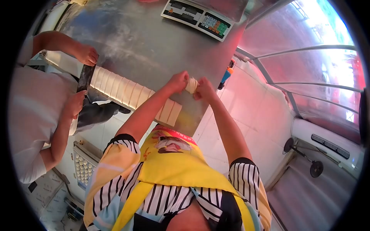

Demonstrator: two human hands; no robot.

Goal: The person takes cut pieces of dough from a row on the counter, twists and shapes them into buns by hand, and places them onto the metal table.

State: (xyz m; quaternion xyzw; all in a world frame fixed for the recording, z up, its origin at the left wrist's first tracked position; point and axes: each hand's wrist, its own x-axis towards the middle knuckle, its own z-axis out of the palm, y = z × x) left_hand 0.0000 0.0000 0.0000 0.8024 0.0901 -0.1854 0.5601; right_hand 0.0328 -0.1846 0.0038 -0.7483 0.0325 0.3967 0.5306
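My left hand (179,82) and my right hand (204,90) are closed on opposite ends of a small piece of pale dough (191,85). Ridges or folds run across the dough between my fingers. Both hands are just above the metal table (154,50), close to its right corner. Below my left forearm lies a long strip of dough (123,89), sliced crosswise into several pieces, along the table's near edge. My left forearm covers part of that strip.
At left, a co-worker's two hands (87,54) hold a wide dark blade (86,77) across the dough strip. A digital scale (196,19) stands at the table's back. A tray of small round pale pieces (83,169) sits lower left. An orange-and-blue object (226,75) is beside the table's right edge.
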